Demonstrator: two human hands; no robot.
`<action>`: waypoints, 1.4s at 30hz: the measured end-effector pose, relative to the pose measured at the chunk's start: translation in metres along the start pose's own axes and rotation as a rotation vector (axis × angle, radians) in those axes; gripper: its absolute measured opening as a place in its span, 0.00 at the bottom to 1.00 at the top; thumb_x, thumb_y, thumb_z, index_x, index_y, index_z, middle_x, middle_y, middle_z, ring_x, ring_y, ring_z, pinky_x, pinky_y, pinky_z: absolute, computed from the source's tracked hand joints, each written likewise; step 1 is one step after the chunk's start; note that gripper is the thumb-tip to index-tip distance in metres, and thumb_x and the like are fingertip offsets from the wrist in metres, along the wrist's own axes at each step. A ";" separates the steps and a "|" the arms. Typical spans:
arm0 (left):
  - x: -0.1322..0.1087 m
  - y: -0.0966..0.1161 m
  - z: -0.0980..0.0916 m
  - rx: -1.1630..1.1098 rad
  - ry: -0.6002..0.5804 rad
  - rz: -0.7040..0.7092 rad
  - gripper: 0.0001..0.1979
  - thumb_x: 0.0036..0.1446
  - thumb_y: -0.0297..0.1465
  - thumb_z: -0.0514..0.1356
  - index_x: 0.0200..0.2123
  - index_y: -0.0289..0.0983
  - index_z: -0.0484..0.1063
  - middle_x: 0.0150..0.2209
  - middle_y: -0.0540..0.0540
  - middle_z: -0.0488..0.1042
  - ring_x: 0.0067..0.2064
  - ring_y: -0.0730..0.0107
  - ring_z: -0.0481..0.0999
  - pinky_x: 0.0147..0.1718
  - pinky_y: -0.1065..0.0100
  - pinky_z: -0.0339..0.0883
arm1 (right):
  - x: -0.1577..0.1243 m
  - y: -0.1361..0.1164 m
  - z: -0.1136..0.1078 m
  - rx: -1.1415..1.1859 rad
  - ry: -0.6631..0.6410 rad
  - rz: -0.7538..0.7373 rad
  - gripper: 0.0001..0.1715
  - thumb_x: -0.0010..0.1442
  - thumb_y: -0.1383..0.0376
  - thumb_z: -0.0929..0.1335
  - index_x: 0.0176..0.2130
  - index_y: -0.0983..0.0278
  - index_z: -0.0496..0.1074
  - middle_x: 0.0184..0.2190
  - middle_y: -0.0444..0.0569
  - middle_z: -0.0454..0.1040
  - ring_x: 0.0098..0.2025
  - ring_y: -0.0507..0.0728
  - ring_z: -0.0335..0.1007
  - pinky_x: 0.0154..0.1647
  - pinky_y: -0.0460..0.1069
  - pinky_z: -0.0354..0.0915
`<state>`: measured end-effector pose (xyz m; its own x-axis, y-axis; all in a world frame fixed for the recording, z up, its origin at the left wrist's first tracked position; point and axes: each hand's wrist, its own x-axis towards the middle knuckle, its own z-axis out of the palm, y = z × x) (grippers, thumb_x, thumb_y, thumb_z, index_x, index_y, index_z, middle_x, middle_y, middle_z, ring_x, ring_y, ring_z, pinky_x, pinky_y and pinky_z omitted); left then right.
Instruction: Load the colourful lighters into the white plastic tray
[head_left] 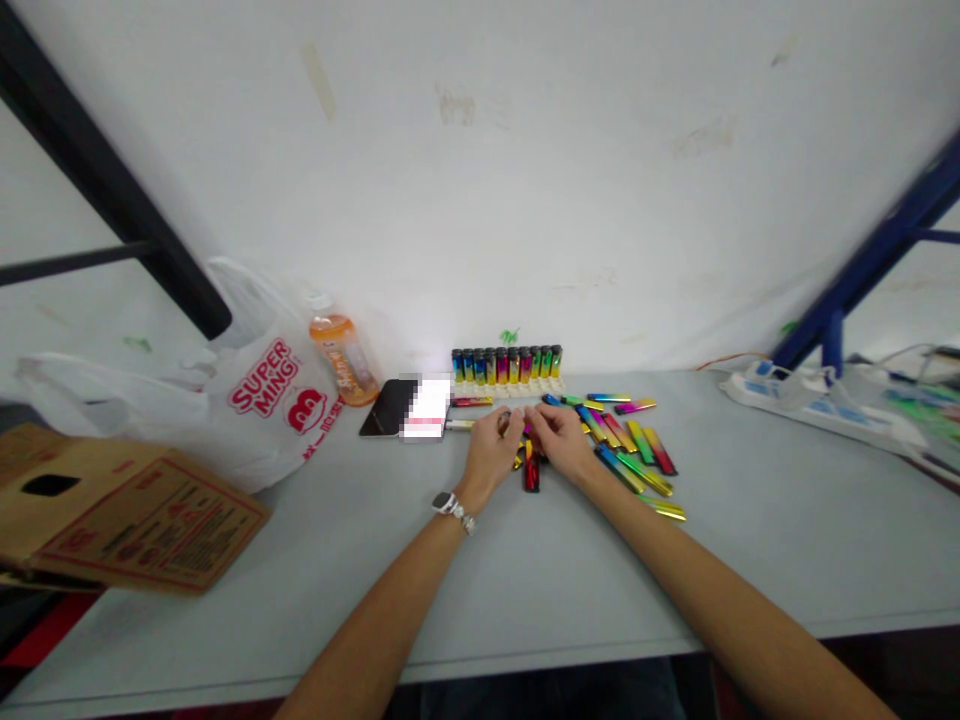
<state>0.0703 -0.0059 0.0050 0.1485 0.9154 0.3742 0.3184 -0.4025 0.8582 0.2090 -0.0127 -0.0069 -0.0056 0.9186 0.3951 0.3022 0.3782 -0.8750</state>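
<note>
My left hand (493,448) and my right hand (564,440) meet over the table, fingers closed in pinches. Between the fingertips shows a bit of a shiny magenta lighter (527,426), mostly hidden by the fingers. Just below them lies a red lighter (532,473) with a dark end. Behind my hands, a row of upright rainbow-coloured lighters (507,366) with black tops stands in a pale rack (551,385). Several loose metallic lighters (619,432) are scattered to the right of my right hand. One red and yellow lighter (472,402) lies in front of the rack.
A phone (386,410) with a partly blurred screen lies left of my hands. Further left are an orange drink bottle (345,360), a white plastic bag (262,420) and a cardboard box (150,520). At right, a white power strip (817,405) lies near the wall (637,200).
</note>
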 end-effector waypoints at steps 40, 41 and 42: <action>0.002 0.001 -0.030 0.144 -0.051 -0.019 0.16 0.64 0.45 0.51 0.37 0.39 0.66 0.22 0.51 0.67 0.22 0.70 0.66 0.24 0.70 0.51 | 0.059 -0.060 -0.005 0.211 -0.249 0.027 0.20 0.56 0.56 0.72 0.45 0.64 0.72 0.27 0.45 0.76 0.25 0.52 0.72 0.29 0.49 0.71; 0.002 0.000 -0.032 0.143 -0.067 -0.013 0.17 0.65 0.46 0.49 0.37 0.39 0.66 0.22 0.51 0.67 0.22 0.70 0.66 0.24 0.70 0.50 | 0.061 -0.063 -0.006 0.207 -0.281 0.030 0.19 0.56 0.56 0.71 0.44 0.64 0.74 0.29 0.46 0.77 0.26 0.52 0.72 0.30 0.49 0.72; 0.003 -0.001 -0.033 0.133 -0.081 -0.002 0.18 0.66 0.46 0.47 0.36 0.39 0.66 0.21 0.51 0.66 0.22 0.70 0.65 0.24 0.70 0.50 | 0.062 -0.066 -0.009 0.210 -0.316 0.038 0.18 0.56 0.57 0.71 0.44 0.64 0.75 0.30 0.48 0.78 0.28 0.52 0.73 0.32 0.50 0.72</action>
<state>0.0391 -0.0030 0.0171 0.2208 0.9148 0.3381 0.4393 -0.4028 0.8030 0.1969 0.0179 0.0779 -0.3019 0.9101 0.2839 0.1061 0.3280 -0.9387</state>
